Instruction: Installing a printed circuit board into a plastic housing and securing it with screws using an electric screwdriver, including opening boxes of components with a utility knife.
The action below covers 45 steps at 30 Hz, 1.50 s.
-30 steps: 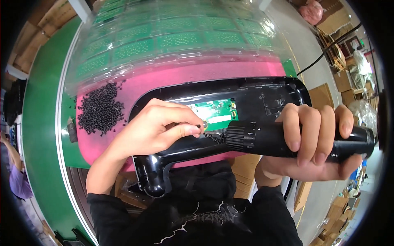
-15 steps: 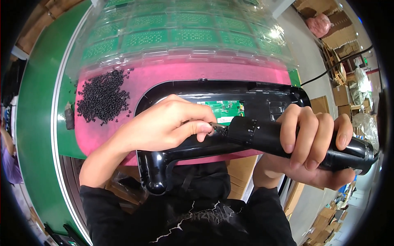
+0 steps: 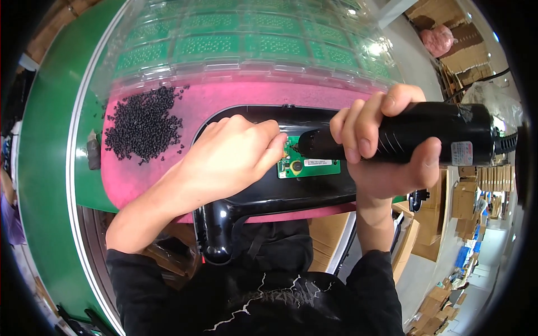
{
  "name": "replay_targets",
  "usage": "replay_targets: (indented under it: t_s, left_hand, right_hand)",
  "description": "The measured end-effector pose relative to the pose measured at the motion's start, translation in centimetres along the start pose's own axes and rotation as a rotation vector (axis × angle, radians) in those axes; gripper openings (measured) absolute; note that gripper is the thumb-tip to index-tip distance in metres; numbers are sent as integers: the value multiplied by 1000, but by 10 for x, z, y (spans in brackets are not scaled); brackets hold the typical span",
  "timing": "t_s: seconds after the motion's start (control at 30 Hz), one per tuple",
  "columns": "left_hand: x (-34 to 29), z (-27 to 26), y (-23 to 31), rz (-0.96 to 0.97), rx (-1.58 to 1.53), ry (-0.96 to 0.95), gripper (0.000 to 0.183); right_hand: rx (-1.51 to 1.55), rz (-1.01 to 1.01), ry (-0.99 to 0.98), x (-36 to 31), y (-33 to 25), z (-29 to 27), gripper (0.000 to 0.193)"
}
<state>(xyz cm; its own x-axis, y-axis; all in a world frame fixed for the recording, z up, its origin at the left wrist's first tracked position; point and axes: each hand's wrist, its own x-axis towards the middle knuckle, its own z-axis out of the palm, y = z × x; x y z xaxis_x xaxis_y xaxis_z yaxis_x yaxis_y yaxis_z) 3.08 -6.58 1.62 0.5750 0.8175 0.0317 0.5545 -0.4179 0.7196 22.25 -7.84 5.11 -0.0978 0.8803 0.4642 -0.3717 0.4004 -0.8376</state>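
My right hand (image 3: 386,176) is wrapped round a thick black electric screwdriver (image 3: 431,131), tilted so its narrow end points down and left. That tip meets the upper left part of a green circuit board (image 3: 311,171). The board lies inside a glossy black plastic housing (image 3: 280,196) with a stub-like handle at its near left. My left hand (image 3: 238,154) rests over the housing, its fingers curled and pinched together right beside the screwdriver's tip. Whatever is between these fingertips is hidden.
Left of the housing, a heap of small black screws (image 3: 143,126) lies on a pink mat (image 3: 123,185). Clear plastic trays (image 3: 269,42) over green boards stand behind. A small dark cylinder (image 3: 93,151) sits at the mat's left. Cardboard boxes (image 3: 465,196) are stacked at the right.
The screwdriver has swung up and left, its tip going from beside my left fingers over the housing to the board. My left hand has moved slightly up and left, to the board's edge.
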Motion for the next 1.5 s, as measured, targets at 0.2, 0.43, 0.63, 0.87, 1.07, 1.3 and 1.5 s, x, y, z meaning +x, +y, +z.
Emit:
replay_targets:
  t_s: [0.2,0.43,0.63,0.87,1.07,1.3,1.5]
  left_hand:
    - [-2,4,-6,41,-4,93,15]
    - [-4,1,-4,83,0,64,13]
    - [-4,2,-6,105,-12,48,12]
    - [-2,8,-7,161,39,186,12]
    - [-4,1,-11,205,-5,53,14]
    - [3,7,-9,397,-121,112,12]
    - [5,10,-11,517,-247,95,13]
  right_hand:
    - [-214,61,-5,2,3,11,54]
    - [-360,104,47,4,-1,23,58]
    - [-297,119,55,4,1,24,55]
    - [-358,161,-117,14,4,11,52]
    - [-281,214,-322,17,1,-8,59]
    - [144,-63,-169,1,-36,0,48]
    - [171,-96,-134,-6,-41,5,45]
